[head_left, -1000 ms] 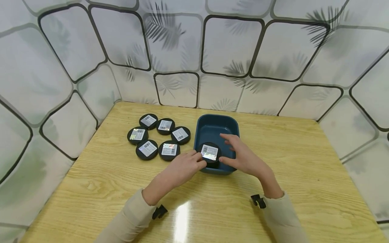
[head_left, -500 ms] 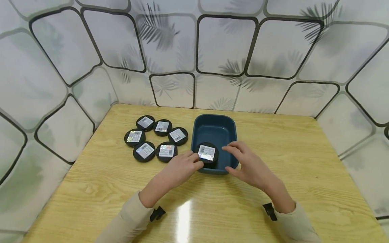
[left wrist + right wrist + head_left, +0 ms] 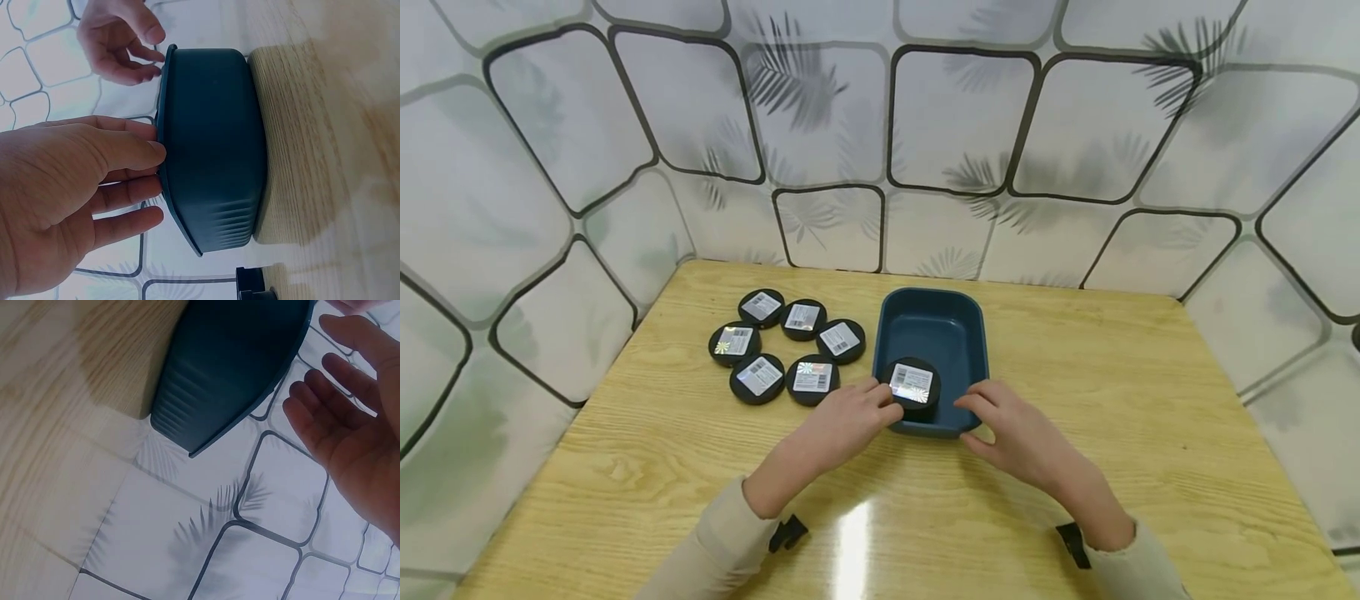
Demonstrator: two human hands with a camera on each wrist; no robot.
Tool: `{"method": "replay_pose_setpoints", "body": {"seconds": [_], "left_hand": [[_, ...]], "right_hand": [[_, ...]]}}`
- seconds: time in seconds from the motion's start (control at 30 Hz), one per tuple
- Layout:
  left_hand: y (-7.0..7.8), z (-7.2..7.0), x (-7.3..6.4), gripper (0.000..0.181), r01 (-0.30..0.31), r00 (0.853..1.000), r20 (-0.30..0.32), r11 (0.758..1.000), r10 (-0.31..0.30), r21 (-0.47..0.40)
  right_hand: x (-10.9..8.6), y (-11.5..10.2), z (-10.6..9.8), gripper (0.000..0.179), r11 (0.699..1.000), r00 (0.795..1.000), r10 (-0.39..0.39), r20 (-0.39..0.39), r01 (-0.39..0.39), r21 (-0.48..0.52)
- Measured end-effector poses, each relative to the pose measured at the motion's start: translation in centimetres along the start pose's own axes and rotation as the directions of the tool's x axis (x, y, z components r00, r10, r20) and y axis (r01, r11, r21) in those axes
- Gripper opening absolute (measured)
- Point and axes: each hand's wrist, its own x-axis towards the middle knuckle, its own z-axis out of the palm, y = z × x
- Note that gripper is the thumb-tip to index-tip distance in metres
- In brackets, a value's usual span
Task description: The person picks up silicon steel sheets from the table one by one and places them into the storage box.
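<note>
A dark blue plastic bin [image 3: 932,335] stands on the table. My left hand [image 3: 848,421] is at its left wall near the front corner; in the left wrist view the thumb lies outside the rim and the index finger reaches behind it, pinching the bin [image 3: 209,150]. A flat round black container [image 3: 913,385] with a white barcode label sits inside, right beside those fingertips. My right hand [image 3: 1018,433] hovers at the bin's front right corner with nothing in it; the right wrist view shows its fingers [image 3: 328,403] loosely bent and apart from the bin.
Several similar black containers [image 3: 812,379] with labels lie in a ring on the wooden table [image 3: 1112,358] left of the bin. A patterned backdrop [image 3: 962,125] rises behind the table and along both sides. A black clip [image 3: 786,533] sits at the left sleeve.
My right hand has drawn back from the black container towards the bin's front right corner. My left hand has stayed at the rim, and the container has kept its place in the bin.
</note>
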Motion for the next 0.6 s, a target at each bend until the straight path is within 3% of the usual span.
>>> {"method": "replay_pose_setpoints", "body": {"seconds": [0.2,0.6], "left_hand": [[0.03,0.20,-0.12,0.012,0.002,1.000,-0.013,1.000,-0.002,-0.011],[0.01,0.37,-0.14,0.012,0.008,1.000,-0.012,1.000,-0.008,-0.014]], "right_hand": [[-0.26,-0.07,0.01,0.029,1.000,1.000,-0.013,0.016,0.013,-0.027],[-0.39,-0.04,0.05,0.024,0.997,0.996,0.010,0.086,-0.004,-0.073]]}}
